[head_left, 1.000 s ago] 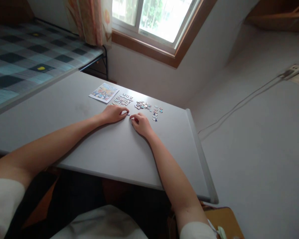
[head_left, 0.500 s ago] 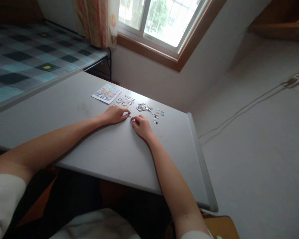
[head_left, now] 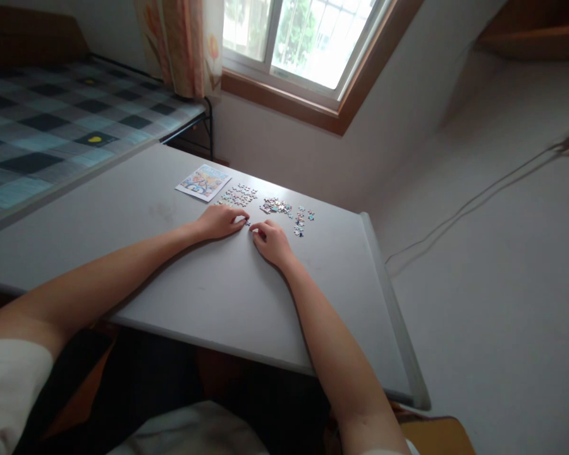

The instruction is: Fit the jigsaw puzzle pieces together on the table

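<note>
My left hand (head_left: 222, 221) rests on the table with thumb and forefinger closed on a small dark jigsaw puzzle piece (head_left: 248, 223). Just to its right, my right hand (head_left: 271, 241) has its fingers curled and its fingertips close together; whatever they hold is too small to name. Behind the left hand, several loose puzzle pieces (head_left: 239, 195) lie spread out. A heap of puzzle pieces (head_left: 275, 205) sits behind the right hand, and a short strip of pieces (head_left: 299, 222) lies to the right of it.
A colourful picture sheet (head_left: 203, 182) lies at the back left of the grey table (head_left: 218, 291). Beyond the table's left edge is a bed with a checked cover (head_left: 42, 126). A window (head_left: 308, 38) is at the back, and a wall with a cord (head_left: 446, 221) stands on the right.
The camera view has shifted slightly. Both hands stay in nearly the same place over the table, fingertips still close together, and the puzzle pieces behind them look unchanged.
</note>
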A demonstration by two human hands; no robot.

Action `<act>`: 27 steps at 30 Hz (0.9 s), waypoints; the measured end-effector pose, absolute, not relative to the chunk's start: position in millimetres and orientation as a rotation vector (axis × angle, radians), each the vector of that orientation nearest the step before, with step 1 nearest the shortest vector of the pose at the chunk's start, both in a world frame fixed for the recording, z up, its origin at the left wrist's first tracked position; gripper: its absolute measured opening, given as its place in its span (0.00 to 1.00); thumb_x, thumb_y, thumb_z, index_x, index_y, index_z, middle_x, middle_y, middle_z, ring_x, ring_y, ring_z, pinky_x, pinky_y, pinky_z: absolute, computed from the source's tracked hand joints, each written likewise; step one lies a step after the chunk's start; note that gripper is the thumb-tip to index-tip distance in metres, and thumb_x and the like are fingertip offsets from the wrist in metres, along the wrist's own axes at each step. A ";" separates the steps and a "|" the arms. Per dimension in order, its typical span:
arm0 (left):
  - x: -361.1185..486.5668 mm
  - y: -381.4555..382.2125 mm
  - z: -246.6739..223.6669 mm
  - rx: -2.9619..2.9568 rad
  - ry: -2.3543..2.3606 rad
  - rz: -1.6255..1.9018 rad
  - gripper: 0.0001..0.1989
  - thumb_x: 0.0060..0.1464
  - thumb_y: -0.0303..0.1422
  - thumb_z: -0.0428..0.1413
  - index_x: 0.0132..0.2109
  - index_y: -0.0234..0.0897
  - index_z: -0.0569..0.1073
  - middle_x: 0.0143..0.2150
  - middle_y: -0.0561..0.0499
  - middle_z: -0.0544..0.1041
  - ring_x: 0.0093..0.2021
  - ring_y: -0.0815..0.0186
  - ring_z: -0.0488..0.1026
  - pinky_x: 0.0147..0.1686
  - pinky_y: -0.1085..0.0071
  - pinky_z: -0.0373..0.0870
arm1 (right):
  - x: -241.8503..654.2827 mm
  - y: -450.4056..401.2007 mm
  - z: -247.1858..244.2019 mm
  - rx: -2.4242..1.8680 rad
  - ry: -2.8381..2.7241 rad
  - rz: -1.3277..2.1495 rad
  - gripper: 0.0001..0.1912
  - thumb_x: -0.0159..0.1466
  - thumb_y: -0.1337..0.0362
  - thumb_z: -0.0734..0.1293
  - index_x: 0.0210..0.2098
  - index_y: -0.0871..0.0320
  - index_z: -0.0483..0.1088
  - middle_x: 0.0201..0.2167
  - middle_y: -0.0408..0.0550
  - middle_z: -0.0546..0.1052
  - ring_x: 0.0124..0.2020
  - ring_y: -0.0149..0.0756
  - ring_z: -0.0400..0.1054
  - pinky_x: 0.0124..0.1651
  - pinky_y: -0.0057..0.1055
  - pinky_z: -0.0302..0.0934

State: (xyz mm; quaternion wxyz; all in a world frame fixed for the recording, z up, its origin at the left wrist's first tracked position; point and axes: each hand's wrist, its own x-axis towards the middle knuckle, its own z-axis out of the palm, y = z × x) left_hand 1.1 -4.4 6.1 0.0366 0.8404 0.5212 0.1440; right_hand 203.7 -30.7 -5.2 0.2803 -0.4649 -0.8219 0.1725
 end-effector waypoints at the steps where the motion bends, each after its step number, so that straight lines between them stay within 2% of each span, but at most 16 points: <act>1: 1.1 -4.2 5.7 2.581 1.597 0.444 0.21 0.59 0.46 0.45 0.52 0.47 0.76 0.35 0.51 0.80 0.38 0.61 0.76 0.34 0.72 0.63 | 203.9 -30.6 -5.6 -1.243 -2.205 0.460 0.12 0.62 0.66 0.61 0.41 0.54 0.76 0.32 0.45 0.69 0.33 0.32 0.64 0.44 0.31 0.59; 13: 2.2 -6.1 6.3 2.562 1.604 0.487 0.20 0.58 0.45 0.47 0.50 0.47 0.77 0.29 0.53 0.78 0.30 0.66 0.73 0.30 0.73 0.60 | 203.7 -30.0 -6.9 -1.252 -2.202 0.424 0.12 0.62 0.66 0.61 0.40 0.55 0.76 0.33 0.45 0.70 0.34 0.32 0.64 0.44 0.30 0.59; 27: 0.5 -2.8 1.3 2.549 1.592 0.549 0.20 0.58 0.45 0.48 0.49 0.45 0.78 0.27 0.53 0.76 0.28 0.67 0.70 0.28 0.74 0.57 | 203.3 -28.7 -9.0 -1.252 -2.221 0.411 0.12 0.63 0.66 0.62 0.41 0.54 0.75 0.33 0.45 0.70 0.35 0.32 0.64 0.45 0.30 0.58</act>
